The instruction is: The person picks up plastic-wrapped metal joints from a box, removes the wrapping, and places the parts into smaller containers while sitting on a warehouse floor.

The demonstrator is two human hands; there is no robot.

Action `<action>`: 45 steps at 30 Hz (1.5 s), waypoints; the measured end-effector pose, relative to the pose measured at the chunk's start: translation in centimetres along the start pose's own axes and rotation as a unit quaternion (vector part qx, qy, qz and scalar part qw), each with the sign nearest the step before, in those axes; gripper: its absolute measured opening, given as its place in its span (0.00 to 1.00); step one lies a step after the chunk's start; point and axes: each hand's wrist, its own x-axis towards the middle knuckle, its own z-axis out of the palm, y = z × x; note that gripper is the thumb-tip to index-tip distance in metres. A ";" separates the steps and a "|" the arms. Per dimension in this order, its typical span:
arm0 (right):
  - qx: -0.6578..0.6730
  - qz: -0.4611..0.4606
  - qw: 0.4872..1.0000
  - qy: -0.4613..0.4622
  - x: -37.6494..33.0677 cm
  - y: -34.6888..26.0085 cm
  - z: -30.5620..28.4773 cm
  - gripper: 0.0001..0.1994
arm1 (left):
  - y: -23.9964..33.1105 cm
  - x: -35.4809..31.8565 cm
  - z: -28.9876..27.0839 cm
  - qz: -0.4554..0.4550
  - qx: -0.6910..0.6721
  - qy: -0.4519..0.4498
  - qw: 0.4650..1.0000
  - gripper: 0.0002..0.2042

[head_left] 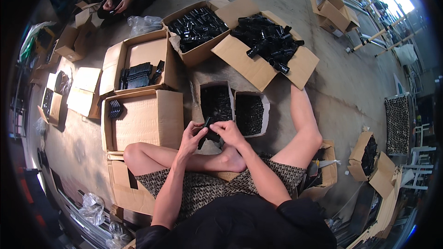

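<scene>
My left hand (192, 137) is closed round a small black plastic part (207, 122), holding it tilted upward in front of my crossed leg. The fingertips of my right hand (227, 132) pinch at the same part from the other side; whether they hold a second, smaller piece is too small to see. Just beyond my hands stand two small open boxes side by side: a left box (201, 97) and a right box (266, 110), both full of little black pieces. Another dark piece lies low beside my left hand, partly hidden.
At left, one carton (106, 71) holds rows of black parts and another (138, 120) a small stack. Farther off, two cartons (203, 48) (240, 57) brim with black tubular pieces. A co-worker's hands (121, 5) work at upper left. Bamboo poles (369, 41) and metal frames line the right.
</scene>
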 end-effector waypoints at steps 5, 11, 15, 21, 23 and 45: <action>-0.190 -0.009 0.961 0.202 1.8 5.8 -6.6 0.11 | 0.4 -1.3 1.2 -0.059 -0.075 0.043 0.995 0.08; -0.372 0.104 0.917 0.098 -0.1 8.5 -7.7 0.14 | 0.3 -1.8 2.0 -0.078 -0.124 0.035 0.989 0.08; -0.433 0.135 0.889 0.066 0.8 9.0 -6.9 0.15 | 0.1 -1.7 1.5 -0.070 -0.101 0.037 0.992 0.08; -0.360 0.124 0.921 0.084 0.5 9.7 -8.1 0.12 | -0.9 -1.2 1.5 -0.058 -0.068 0.048 0.995 0.09; -0.331 0.103 0.931 0.117 0.1 10.0 -8.8 0.12 | -0.8 -1.1 2.0 -0.059 -0.064 0.037 0.996 0.09; 0.129 0.012 0.991 0.041 -1.1 1.6 -0.1 0.11 | -2.3 -0.1 1.3 0.042 0.044 0.049 0.997 0.09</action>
